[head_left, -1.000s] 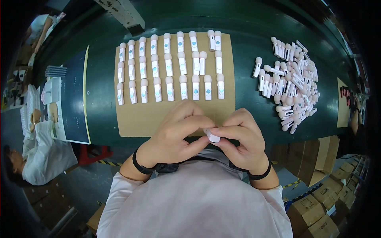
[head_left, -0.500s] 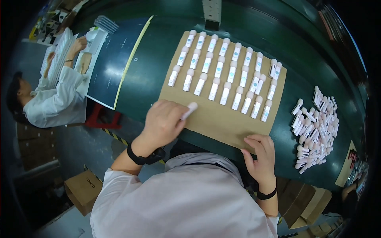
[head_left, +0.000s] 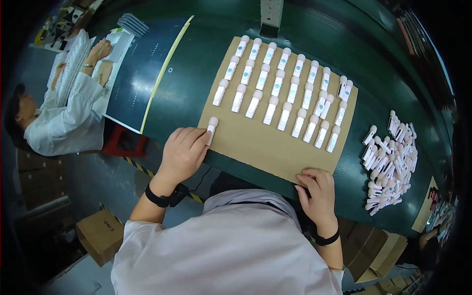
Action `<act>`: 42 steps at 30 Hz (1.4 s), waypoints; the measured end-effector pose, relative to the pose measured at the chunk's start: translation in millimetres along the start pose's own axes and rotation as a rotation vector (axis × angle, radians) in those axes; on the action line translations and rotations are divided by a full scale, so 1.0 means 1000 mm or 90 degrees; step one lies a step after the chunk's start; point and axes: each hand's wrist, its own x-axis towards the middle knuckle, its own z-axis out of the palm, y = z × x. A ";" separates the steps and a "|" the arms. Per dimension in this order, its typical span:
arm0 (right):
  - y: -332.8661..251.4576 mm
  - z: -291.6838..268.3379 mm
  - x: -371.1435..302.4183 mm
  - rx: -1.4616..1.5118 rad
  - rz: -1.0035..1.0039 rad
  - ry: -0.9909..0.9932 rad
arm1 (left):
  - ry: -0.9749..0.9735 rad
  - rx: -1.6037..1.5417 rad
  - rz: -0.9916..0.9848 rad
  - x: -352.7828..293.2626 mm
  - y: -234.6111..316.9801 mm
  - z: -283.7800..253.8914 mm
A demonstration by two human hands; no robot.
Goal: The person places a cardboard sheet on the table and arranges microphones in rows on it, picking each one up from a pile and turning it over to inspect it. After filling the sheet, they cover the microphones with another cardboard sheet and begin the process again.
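Observation:
My left hand (head_left: 183,153) has its fingertips closed on a small white wand-shaped device (head_left: 211,132) with a rounded beige head. That device lies at the left edge of a brown cardboard sheet (head_left: 265,152), head pointing away from me. Beyond it, more devices of this kind (head_left: 253,104) are laid out in three rows across the sheet, several showing a blue oval on top. At the near right edge of the cardboard rests my right hand (head_left: 318,194), empty, thumb and fingers apart.
A heap of similar devices (head_left: 391,164) lies on the green table (head_left: 196,64) to the right. At the left, a dark mat (head_left: 142,73) has a yellow edge, and a co-worker (head_left: 69,123) sits beyond it. A metal post (head_left: 271,19) stands at the back.
My left hand has moved left with the device, from above the sheet to its left edge, and the device now stands more upright in view. My right hand has barely moved.

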 end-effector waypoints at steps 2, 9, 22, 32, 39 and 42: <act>0.001 0.000 -0.001 -0.004 0.002 -0.003 | -0.004 -0.002 -0.001 -0.001 0.000 0.002; 0.001 -0.001 -0.002 -0.004 0.008 -0.006 | 0.018 0.020 -0.042 0.010 0.000 0.011; 0.055 -0.072 0.014 -0.139 0.038 0.110 | 0.021 0.027 -0.046 0.010 0.002 0.017; 0.115 -0.097 0.046 -0.384 0.120 0.101 | 0.059 -0.094 0.016 0.040 0.039 0.004; 0.102 -0.100 0.047 -0.445 0.037 0.118 | 0.056 -0.212 0.065 0.059 0.060 0.004; 0.064 -0.100 0.040 -0.250 0.064 0.199 | 0.071 -0.284 0.065 0.069 0.067 0.005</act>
